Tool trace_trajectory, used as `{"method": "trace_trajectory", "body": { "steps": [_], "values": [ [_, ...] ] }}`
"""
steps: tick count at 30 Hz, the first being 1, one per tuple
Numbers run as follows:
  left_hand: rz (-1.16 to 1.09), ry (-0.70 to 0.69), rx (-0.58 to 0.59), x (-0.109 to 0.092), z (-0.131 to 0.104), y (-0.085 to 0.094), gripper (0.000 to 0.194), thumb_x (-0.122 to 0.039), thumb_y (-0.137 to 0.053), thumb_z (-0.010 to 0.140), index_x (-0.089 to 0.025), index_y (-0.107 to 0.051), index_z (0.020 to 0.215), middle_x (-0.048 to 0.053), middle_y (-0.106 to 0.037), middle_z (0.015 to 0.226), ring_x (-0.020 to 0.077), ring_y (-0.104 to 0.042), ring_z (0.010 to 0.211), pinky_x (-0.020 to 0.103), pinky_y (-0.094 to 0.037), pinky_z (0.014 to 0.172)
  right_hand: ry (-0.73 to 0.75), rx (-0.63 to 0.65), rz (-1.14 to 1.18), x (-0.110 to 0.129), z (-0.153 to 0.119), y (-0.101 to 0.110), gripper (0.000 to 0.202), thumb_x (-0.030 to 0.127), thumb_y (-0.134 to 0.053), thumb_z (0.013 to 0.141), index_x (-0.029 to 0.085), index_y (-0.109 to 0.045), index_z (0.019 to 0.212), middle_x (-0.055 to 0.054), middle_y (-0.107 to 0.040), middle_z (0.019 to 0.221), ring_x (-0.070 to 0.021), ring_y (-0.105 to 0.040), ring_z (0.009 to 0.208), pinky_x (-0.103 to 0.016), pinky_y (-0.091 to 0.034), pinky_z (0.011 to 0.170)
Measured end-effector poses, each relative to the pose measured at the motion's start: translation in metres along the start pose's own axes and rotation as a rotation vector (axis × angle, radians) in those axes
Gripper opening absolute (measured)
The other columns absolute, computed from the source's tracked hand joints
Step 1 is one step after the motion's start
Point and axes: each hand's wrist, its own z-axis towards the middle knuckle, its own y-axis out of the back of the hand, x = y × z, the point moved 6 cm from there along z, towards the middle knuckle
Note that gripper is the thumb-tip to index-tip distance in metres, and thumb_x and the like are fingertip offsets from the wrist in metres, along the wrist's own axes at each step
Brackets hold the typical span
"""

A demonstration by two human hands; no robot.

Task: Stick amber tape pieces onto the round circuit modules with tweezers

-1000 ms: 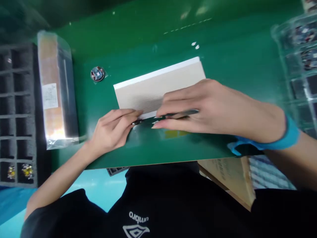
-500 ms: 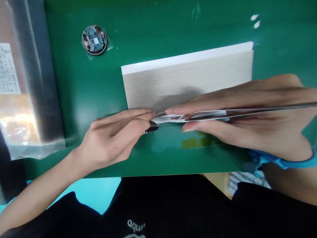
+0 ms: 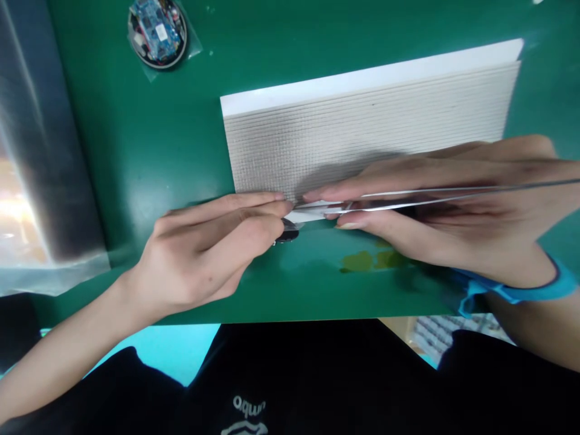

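Note:
My left hand [image 3: 212, 254] is closed, its fingertips pinching a small black rounded part [image 3: 286, 232] whose far side the fingers hide. Long metal tweezers [image 3: 435, 194] lie in my right hand [image 3: 471, 223], gripped between thumb and fingers. Their tips point left and meet close by my left fingertips. Under both hands is a beige sheet of fine ribbed strips [image 3: 362, 115] with a white margin [image 3: 371, 77] along its far edge. Something white shows at the tweezer tips; whether it is a loose piece or the sheet's near edge, I cannot tell.
A round assembly with a blue circuit board [image 3: 158, 30] rests on clear film at the upper left. Dark and clear plastic packaging [image 3: 40, 151] lies along the left side. Yellowish marks [image 3: 371, 261] show on the green tabletop [image 3: 149, 139] near its front edge.
The view has shifted, so the ribbed sheet looks larger and the round assembly sits higher and further left. Both hands keep their grips, with the tweezer tips slightly nearer my left fingers.

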Motion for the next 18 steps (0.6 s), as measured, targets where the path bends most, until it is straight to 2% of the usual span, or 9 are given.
{"method": "trace_trajectory", "body": {
  "steps": [5,9,15,18],
  "values": [
    [0.007,-0.01,-0.026,-0.0006,0.0001,0.001,0.021,-0.008,-0.071,0.107,-0.025,-0.076,0.119,0.007,-0.087,0.129,0.0236,-0.083,0.128,0.033,-0.075,0.109,-0.031,-0.027,-0.002,-0.0018,-0.0022,-0.0028,0.013,0.024,-0.088,0.1,0.021,-0.09,0.112,-0.001,-0.087,0.112,-0.0187,-0.087,0.1,-0.029,-0.072,0.091],
    [-0.047,0.02,-0.029,0.0005,0.0015,0.0011,0.027,-0.004,-0.072,0.104,-0.026,-0.079,0.118,0.004,-0.088,0.128,0.0248,-0.084,0.126,0.032,-0.073,0.112,0.01,-0.033,-0.003,-0.0043,-0.0018,-0.0022,0.015,0.024,-0.089,0.1,0.017,-0.089,0.113,-0.003,-0.087,0.112,-0.0173,-0.087,0.1,-0.025,-0.071,0.091],
    [-0.011,0.004,-0.013,-0.0002,0.0005,0.0007,0.025,-0.006,-0.071,0.105,-0.025,-0.076,0.12,0.006,-0.088,0.129,0.0249,-0.083,0.128,0.035,-0.075,0.109,0.058,-0.017,-0.019,0.0004,-0.0013,0.0013,0.01,0.022,-0.088,0.1,0.018,-0.089,0.11,-0.002,-0.087,0.111,-0.0126,-0.086,0.1,-0.019,-0.07,0.095],
    [0.006,-0.009,-0.01,-0.0007,0.0003,0.0011,0.023,-0.006,-0.071,0.106,-0.025,-0.076,0.119,0.007,-0.088,0.129,0.0235,-0.083,0.129,0.034,-0.076,0.107,0.032,-0.028,-0.007,0.0013,-0.0012,0.0004,0.01,0.023,-0.087,0.101,0.022,-0.088,0.11,0.0,-0.087,0.111,-0.0144,-0.086,0.101,-0.024,-0.072,0.094]
  ]
}}
